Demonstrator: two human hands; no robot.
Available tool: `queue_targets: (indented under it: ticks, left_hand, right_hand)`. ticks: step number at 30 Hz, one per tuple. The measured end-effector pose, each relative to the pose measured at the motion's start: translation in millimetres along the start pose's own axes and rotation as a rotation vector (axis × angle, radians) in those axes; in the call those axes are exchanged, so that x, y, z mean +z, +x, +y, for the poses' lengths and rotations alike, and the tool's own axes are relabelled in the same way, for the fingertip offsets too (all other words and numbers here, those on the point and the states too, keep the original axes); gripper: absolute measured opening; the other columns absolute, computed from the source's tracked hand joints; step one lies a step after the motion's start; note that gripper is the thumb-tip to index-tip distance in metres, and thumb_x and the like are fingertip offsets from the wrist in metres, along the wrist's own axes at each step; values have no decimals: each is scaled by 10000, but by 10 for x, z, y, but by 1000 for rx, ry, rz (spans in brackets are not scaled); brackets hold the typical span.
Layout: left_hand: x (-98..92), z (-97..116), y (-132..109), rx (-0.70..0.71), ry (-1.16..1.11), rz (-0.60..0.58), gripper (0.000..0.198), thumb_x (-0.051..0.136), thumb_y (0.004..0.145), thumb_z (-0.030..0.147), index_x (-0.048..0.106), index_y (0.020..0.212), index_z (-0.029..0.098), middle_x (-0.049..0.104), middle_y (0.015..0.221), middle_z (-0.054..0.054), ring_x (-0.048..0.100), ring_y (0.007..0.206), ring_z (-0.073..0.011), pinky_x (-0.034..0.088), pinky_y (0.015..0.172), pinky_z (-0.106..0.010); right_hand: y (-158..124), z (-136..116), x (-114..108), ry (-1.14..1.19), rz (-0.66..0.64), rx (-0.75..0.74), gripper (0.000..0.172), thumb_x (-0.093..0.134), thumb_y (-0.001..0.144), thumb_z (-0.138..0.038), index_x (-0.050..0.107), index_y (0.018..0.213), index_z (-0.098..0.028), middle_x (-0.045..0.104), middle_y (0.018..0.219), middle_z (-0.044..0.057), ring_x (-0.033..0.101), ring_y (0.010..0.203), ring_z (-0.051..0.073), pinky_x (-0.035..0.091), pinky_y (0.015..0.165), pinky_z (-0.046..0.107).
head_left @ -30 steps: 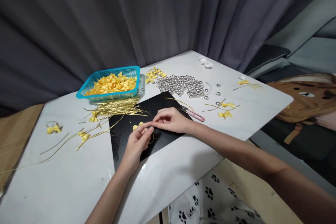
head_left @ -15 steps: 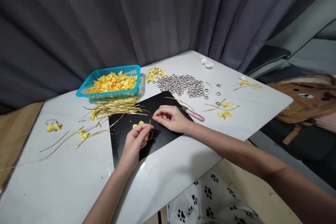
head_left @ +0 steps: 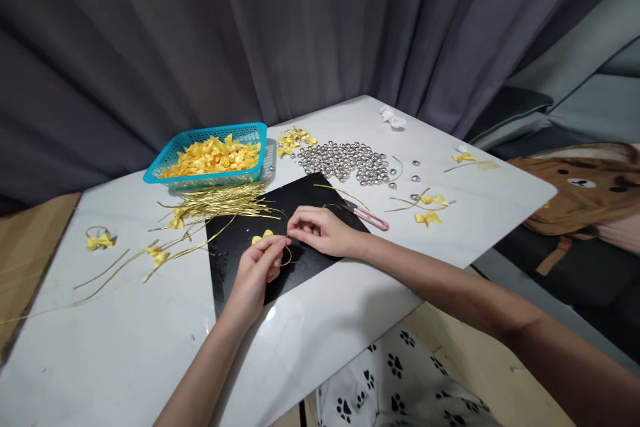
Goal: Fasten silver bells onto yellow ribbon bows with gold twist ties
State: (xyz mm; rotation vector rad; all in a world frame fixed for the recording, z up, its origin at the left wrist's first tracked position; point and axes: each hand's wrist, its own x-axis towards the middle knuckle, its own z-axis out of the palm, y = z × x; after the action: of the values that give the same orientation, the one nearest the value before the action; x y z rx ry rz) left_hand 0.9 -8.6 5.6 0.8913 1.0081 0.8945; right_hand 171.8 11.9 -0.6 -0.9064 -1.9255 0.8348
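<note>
Above the black mat [head_left: 300,280], my left hand [head_left: 257,268] pinches a thin gold wire [head_left: 289,256] that curves in a small loop. My right hand [head_left: 320,229] is closed at the wire too, its fingertips almost touching my left ones. A yellow bow [head_left: 263,236] shows just behind my left fingers; whether it is joined to the wire I cannot tell. Right of my right hand lies a pink-handled cutter [head_left: 371,218], partly on the mat. A bundle of gold wires [head_left: 225,202] rests at the mat's back left.
A blue basket [head_left: 263,153] of yellow bows stands at the back left of the white table [head_left: 125,347]. Silvery beads [head_left: 345,161] are heaped behind the mat. Bows with wires [head_left: 434,200] lie to the right, another bow [head_left: 100,241] far left. A brown bag [head_left: 590,197] is beyond the table.
My right hand has moved slightly down and left, closer to my left fingertips. My left hand has stayed nearly in place, still pinching the wire.
</note>
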Motion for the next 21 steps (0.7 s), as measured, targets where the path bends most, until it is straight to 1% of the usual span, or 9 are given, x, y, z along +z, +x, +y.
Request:
queue_targets:
  ticks: [3,8,11,14,17,19,21]
  left_hand:
    - [0,-7,2,19,-61,39,272,762,629,345,680,759,120,348,476,82,241,414,-14,163,381,-137]
    - [7,-29,0,78,-96,130,275,773,611,348,705,762,129,339,466,84,240,428,-20,176,388,-136]
    - [8,-45,-4,129,-31,191,273,767,615,362,719,767,140,351,448,82,254,432,-27,190,400,-147]
    - [1,-53,-6,214,107,231,281,762,614,377,731,768,143,435,463,60,308,447,-39,235,423,-167]
    - [-8,-50,-5,277,225,233,284,752,619,387,735,766,145,523,523,34,362,469,-53,283,449,-186]
    - [-13,-46,-7,282,257,228,286,743,622,396,732,761,145,526,524,34,368,466,-57,289,450,-193]
    - [-16,-41,-11,279,276,224,293,740,619,402,728,753,143,509,505,39,369,460,-60,289,445,-196]
  right_hand:
    - [-12,-15,8,-52,-15,-76,111,507,868,-182,569,801,-118,512,745,5,411,548,55,370,517,181]
    - [-41,-85,30,-176,-13,-185,112,490,888,-173,576,841,-119,551,778,37,513,673,99,428,603,209]
    - [-62,-119,44,-256,26,-230,131,474,900,-180,585,862,-121,575,804,51,553,718,115,457,639,220]
    - [-85,-127,52,-368,75,-258,163,452,913,-200,596,883,-131,597,822,56,577,720,119,470,618,214]
    - [-102,-118,53,-475,100,-293,195,429,925,-214,605,903,-133,610,827,56,589,709,116,465,579,202]
    - [-106,-112,50,-525,100,-314,226,403,937,-222,607,915,-128,615,837,61,594,715,115,467,582,203]
    - [-106,-110,43,-552,71,-310,263,367,951,-231,605,928,-122,615,854,69,596,728,117,472,599,210]
